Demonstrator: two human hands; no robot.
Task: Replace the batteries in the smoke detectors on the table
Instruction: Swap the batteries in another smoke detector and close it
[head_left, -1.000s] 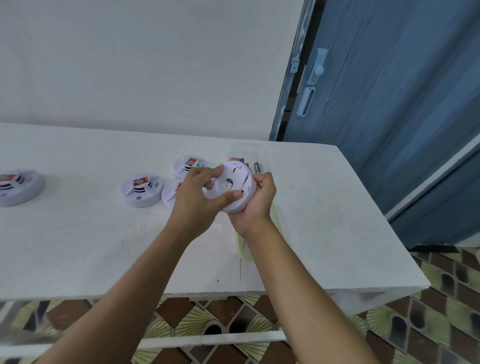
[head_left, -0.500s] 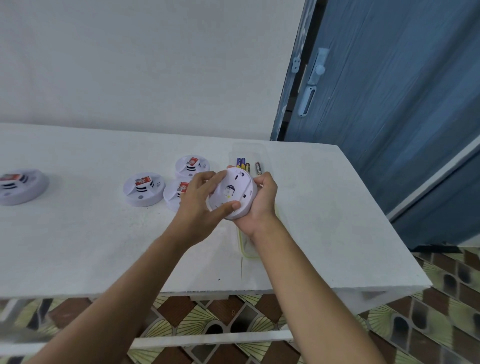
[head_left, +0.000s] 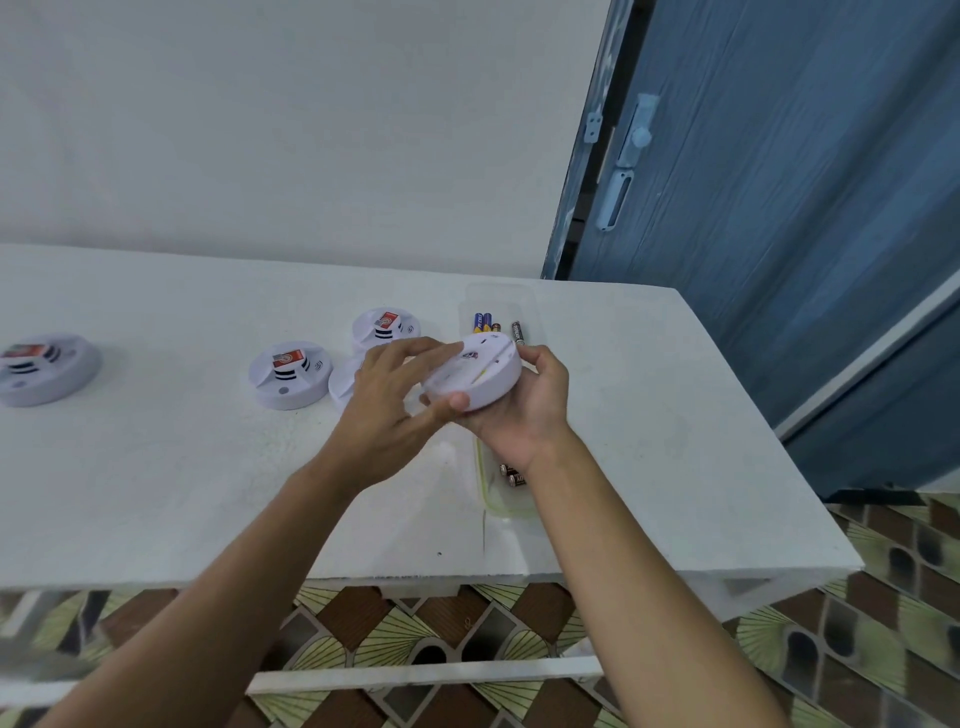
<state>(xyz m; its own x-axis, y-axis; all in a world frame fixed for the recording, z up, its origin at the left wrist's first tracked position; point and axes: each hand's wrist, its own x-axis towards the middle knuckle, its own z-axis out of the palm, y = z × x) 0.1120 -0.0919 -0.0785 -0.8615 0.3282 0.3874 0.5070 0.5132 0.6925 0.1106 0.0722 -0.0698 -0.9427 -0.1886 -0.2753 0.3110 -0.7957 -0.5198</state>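
I hold a round white smoke detector (head_left: 475, 376) above the table, its back side turned up. My right hand (head_left: 524, 410) cups it from below and the right, fingers curled round its rim. My left hand (head_left: 389, 405) grips its left edge, thumb at the near rim and fingers over the top. Several batteries (head_left: 485, 323) lie at the far end of a clear tray (head_left: 501, 506), and two more batteries (head_left: 511, 475) show at its near end beside my right wrist.
More smoke detectors sit on the white table (head_left: 156, 493): one (head_left: 290, 373) left of my hands, one (head_left: 385, 326) behind them, one (head_left: 344, 384) partly hidden by my left hand, and one (head_left: 41, 368) at the far left. A blue door (head_left: 779, 208) stands to the right.
The detector in my hands has tipped flatter and turned, so its back faces more upward. Both hands have shifted slightly with it, and the batteries at the tray's near end have come into view.
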